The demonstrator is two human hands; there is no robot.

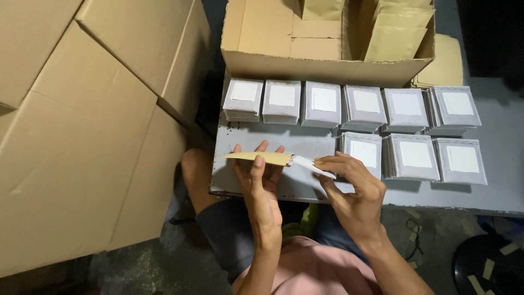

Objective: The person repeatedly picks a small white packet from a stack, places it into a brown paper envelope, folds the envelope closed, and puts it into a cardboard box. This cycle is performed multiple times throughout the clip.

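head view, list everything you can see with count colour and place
brown envelope: one, tan, held flat in the left hand
white card: one, white, at the envelope's mouth, pinched by the right hand
grey packet stacks: nine, grey with white squares, two rows on the table
table: one, grey, ahead
open box: one, cardboard, behind the stacks, holding tan envelopes
large boxes: several, cardboard, left
stool: one, black, lower right
left hand: centre
right hand: right of centre

I saw a flat tan paper envelope (pixel 261 158) held level, edge-on, above the grey table. A thin white-and-grey card packet (pixel 311 165) sat half inside its open end.
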